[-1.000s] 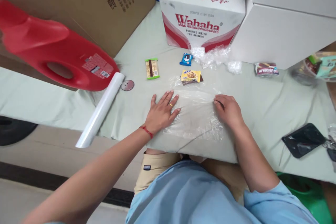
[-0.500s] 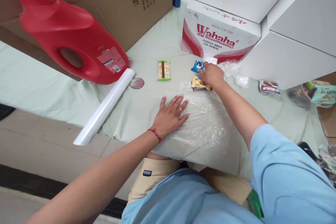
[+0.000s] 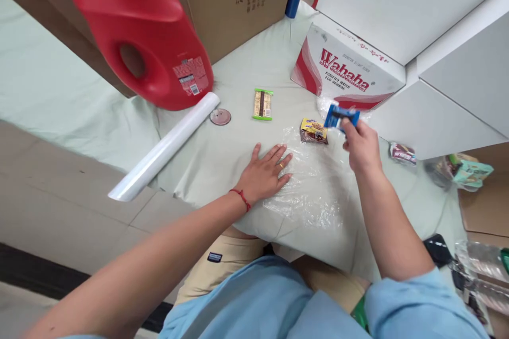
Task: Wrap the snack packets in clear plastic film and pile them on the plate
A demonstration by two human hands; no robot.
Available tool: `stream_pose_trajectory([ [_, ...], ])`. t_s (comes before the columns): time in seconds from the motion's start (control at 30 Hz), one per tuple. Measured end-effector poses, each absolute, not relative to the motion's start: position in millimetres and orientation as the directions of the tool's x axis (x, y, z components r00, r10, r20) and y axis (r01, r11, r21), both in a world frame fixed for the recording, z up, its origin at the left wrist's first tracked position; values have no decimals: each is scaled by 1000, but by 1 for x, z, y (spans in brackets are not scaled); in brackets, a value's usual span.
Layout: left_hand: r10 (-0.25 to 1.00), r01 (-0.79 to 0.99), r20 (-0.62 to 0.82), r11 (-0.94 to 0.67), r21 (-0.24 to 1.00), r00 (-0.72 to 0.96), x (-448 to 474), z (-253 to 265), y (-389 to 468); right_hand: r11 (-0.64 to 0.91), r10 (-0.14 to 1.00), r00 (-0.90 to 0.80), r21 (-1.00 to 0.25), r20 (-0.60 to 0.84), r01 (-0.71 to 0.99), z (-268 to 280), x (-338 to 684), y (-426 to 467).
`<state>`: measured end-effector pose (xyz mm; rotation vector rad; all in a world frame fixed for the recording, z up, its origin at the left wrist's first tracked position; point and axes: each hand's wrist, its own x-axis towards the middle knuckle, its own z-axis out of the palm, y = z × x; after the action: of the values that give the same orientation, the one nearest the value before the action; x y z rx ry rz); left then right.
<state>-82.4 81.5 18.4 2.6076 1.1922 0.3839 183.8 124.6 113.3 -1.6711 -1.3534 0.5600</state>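
My right hand (image 3: 362,143) pinches a small blue snack packet (image 3: 341,117) by its right end, raised off the cloth. My left hand (image 3: 267,174) lies flat with fingers spread, its fingertips at the edge of a sheet of clear plastic film (image 3: 314,190). Beyond that film's far edge sits a yellow and brown cookie packet (image 3: 314,131). Farther left lies a wrapped snack bar (image 3: 263,105) with green ends. A round, reddish-brown disc (image 3: 220,116) rests between the bar and a white roll (image 3: 163,148), which appears to be plastic film.
A red jug (image 3: 147,37) stands at the left before a large cardboard box (image 3: 222,5). At the back is a Wahaha water carton (image 3: 350,66) beside white boxes (image 3: 457,111). A purple-brown packet (image 3: 403,153) and a bag of snacks (image 3: 461,170) lie at right.
My right hand has lifted the blue packet off the cloth and brought it to the right and nearer. My left hand stays flat. The whole view has shifted slightly.
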Motion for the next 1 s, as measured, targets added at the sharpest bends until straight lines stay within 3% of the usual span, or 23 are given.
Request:
stream_pose_trajectory([
  [0.03,763,698,140,-637,328,630,-82,18,82,-119,944,328,-923,8,365,111,181,100],
  [0.1,763,696,153,-639,328,628,-82,17,82,-317,921,275,-940,-275,125,101,173,57],
  [0.2,764,693,173,-640,332,622,-81,16,82,-486,858,236,-870,-456,88,81,160,13],
  [0.27,765,693,180,-639,333,618,-81,16,82,-478,873,278,-818,-401,320,73,157,-1],
  [0.33,764,694,179,-640,331,620,-80,16,82,-367,927,310,-670,-210,645,73,160,-6],
  [0.43,767,697,169,-636,330,619,-80,18,82,-118,993,105,-444,-54,888,78,166,-2],
  [0.5,771,701,167,-631,334,615,-80,18,82,14,990,-71,-409,-124,912,79,167,3],
  [0.57,774,703,164,-626,337,611,-80,19,81,58,976,-133,-374,-175,925,77,165,8],
  [0.83,776,702,173,-625,340,607,-80,19,80,110,970,-183,-379,-159,919,78,165,21],
  [0.9,775,700,174,-626,342,608,-80,18,81,95,986,-140,-373,-96,923,87,171,39],
  [1.0,774,699,170,-627,343,611,-80,17,81,40,999,-32,-256,34,966,98,180,85],
])
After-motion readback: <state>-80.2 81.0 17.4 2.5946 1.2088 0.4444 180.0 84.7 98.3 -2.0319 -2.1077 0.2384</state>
